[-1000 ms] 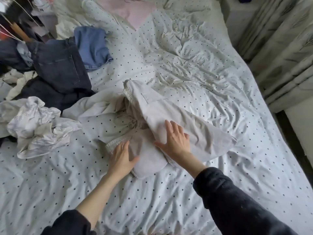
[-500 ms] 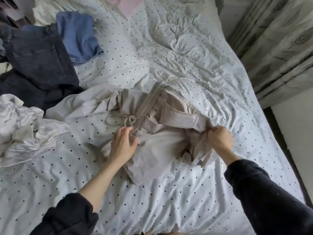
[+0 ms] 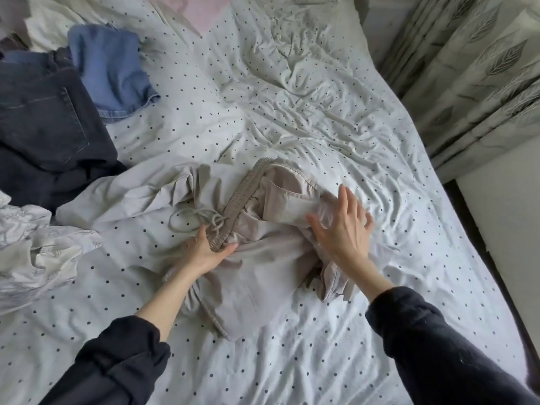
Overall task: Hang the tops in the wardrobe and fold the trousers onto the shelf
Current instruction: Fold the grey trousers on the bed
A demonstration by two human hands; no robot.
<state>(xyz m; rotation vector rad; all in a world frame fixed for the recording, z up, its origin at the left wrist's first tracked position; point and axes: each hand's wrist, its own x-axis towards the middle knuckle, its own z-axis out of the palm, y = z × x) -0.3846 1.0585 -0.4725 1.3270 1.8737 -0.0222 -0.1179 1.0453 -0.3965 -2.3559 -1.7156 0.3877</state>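
**Beige trousers half-folded on the spotted bed**

The bed (image 3: 336, 118) fills most of the room from where I stand, its white duvet dotted with dark spots and heavily creased. Leaf-patterned curtains (image 3: 473, 68) hang along its right side. At the left edge lies a heap of clothes: dark jeans (image 3: 43, 130), a blue denim piece (image 3: 111, 74) beyond them, and a crumpled white printed top (image 3: 38, 252) nearer the person.

In the middle of the duvet lie the beige trousers (image 3: 263, 258), bunched, with the elastic waistband turned up and the drawstring (image 3: 193, 219) looped loose beside it.

The left hand (image 3: 204, 252) grips the waistband, fingers curled round its edge. The right hand (image 3: 342, 226) is spread wide, fingers straight, pressing flat on the folded trouser cloth. Both arms wear dark sleeves.
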